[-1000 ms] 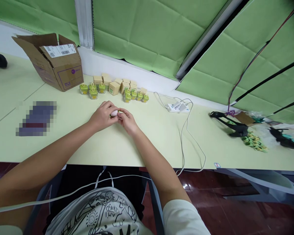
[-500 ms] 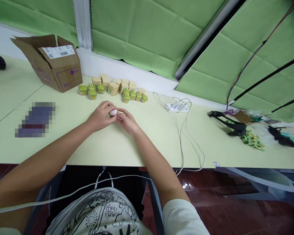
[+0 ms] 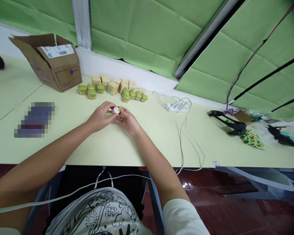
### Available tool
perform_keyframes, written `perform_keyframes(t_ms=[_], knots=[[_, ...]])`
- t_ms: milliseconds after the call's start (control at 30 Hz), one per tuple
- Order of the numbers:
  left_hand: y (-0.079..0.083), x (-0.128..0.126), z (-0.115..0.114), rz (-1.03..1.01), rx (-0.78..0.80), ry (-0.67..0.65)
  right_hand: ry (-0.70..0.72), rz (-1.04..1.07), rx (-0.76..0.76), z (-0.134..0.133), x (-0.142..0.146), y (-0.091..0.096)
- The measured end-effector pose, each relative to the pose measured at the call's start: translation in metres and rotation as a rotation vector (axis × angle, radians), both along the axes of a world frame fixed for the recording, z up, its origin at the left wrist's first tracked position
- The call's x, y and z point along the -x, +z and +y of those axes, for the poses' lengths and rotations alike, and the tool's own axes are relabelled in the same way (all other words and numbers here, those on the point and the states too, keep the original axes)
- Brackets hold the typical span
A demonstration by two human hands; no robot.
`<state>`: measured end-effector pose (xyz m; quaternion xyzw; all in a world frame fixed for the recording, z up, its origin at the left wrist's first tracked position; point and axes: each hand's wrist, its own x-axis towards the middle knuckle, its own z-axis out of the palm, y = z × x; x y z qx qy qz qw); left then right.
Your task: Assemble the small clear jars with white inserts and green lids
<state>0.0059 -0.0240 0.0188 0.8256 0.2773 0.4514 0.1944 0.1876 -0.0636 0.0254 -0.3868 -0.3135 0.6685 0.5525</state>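
Head view shows the left hand (image 3: 101, 116) pinching a smooth, rounded white piece (image 3: 115, 111), while the right hand (image 3: 127, 120) has its fingertips closed around a green piece (image 3: 120, 110) touching it; both are held between the hands, over the matte, pale table (image 3: 159, 140). Beyond them stand squat cases (image 3: 91, 93) with green lids and looped tops, beside plain cube-like paper boxes (image 3: 113, 88). Leftward, a creased corrugated carton (image 3: 67, 78) gapes, flaps up.

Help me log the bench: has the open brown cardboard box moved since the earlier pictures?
No: judged against the upright white window post, the brown cardboard box keeps its place.
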Motion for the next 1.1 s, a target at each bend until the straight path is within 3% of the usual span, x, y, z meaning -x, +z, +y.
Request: perform_keyframes(t_ms=[267, 500, 1100], knots=[[-0.002, 0.002, 0.005, -0.017, 0.021, 0.117, -0.115, -0.014, 0.058, 0.009, -0.008, -0.002], [-0.002, 0.007, 0.009, 0.189, -0.151, 0.070, -0.196, -0.018, 0.102, 0.013, -0.012, -0.006], [-0.008, 0.008, 0.015, 0.425, -0.146, 0.118, -0.240, -0.057, 0.135, 0.013, -0.014, -0.004]])
